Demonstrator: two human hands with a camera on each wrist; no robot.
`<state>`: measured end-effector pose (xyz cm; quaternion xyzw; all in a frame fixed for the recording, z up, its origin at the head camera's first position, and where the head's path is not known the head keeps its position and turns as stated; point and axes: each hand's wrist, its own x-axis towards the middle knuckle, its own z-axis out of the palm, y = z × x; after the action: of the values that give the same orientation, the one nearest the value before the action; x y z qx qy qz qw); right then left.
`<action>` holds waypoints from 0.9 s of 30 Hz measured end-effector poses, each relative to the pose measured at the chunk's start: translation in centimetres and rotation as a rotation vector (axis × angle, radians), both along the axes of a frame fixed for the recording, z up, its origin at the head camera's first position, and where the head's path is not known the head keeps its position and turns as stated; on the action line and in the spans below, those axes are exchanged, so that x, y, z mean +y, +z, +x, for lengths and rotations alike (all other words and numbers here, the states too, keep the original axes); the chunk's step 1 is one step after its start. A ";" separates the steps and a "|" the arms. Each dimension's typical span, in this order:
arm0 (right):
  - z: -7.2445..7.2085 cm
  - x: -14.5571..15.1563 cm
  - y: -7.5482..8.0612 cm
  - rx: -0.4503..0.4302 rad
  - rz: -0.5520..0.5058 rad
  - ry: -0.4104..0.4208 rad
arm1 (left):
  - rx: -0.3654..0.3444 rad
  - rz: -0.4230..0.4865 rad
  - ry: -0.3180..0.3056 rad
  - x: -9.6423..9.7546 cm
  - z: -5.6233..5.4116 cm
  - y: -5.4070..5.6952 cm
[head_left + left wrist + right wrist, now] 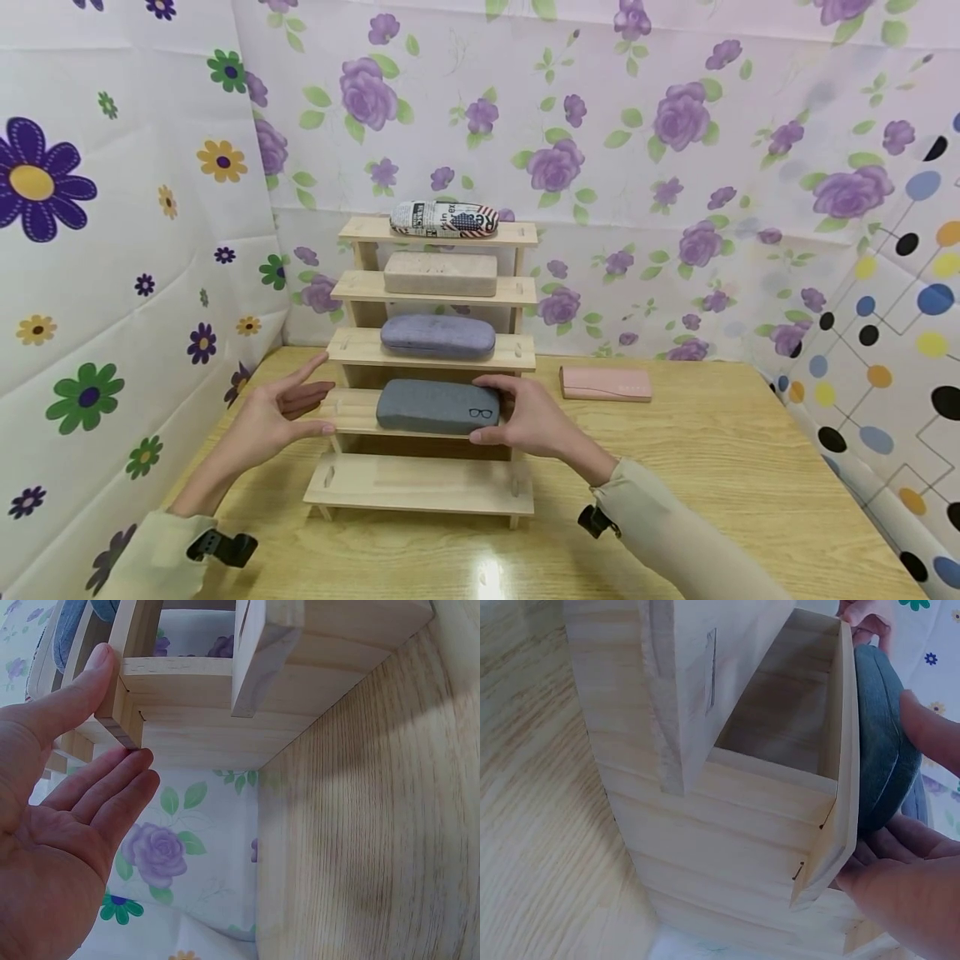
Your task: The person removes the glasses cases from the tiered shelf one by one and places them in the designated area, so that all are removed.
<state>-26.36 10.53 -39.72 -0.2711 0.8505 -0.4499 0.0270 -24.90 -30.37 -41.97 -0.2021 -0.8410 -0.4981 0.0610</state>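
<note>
A tiered wooden rack (420, 483) stands on the table, with a different case on each of its upper tiers. On the second tier from the bottom lies a grey-blue glasses case (427, 406) printed with small black glasses. My right hand (536, 417) holds this case by its right end, thumb in front and fingers behind. In the right wrist view the case (885, 742) rests along the board, between thumb and fingers. My left hand (266, 421) is at the left end of the same tier, its fingers fairly straight and its thumb by the board's edge (120, 712).
Above are a purple-blue case (438, 336), a beige box-shaped case (441, 274) and a newsprint-patterned case (444, 219). A flat pink case (606, 384) lies on the wooden table (675, 483) to the right. Patterned cloth (600, 150) surrounds the table at the back and sides.
</note>
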 end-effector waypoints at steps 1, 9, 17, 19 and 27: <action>0.0 0.0 0.0 -0.008 -0.016 0.000 | 0.000 -0.001 0.002 0.0 0.0 0.0; 0.4 0.0 -0.3 -0.054 -0.154 -0.005 | -0.001 0.001 0.002 0.0 -0.1 0.0; 1.2 0.0 -0.3 -0.059 -0.236 -0.029 | 0.001 0.007 -0.001 -0.1 0.0 -0.1; 1.3 0.0 -0.3 -0.060 -0.250 -0.032 | 0.002 0.006 0.001 -0.1 0.0 -0.2; 1.4 0.6 -0.8 -0.016 -0.262 -0.016 | 0.001 -0.001 0.008 0.0 0.0 -0.1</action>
<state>-24.92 11.11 -40.47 -0.2620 0.7864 -0.5593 -0.0055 -24.95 -30.35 -42.09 -0.1992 -0.8421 -0.4972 0.0634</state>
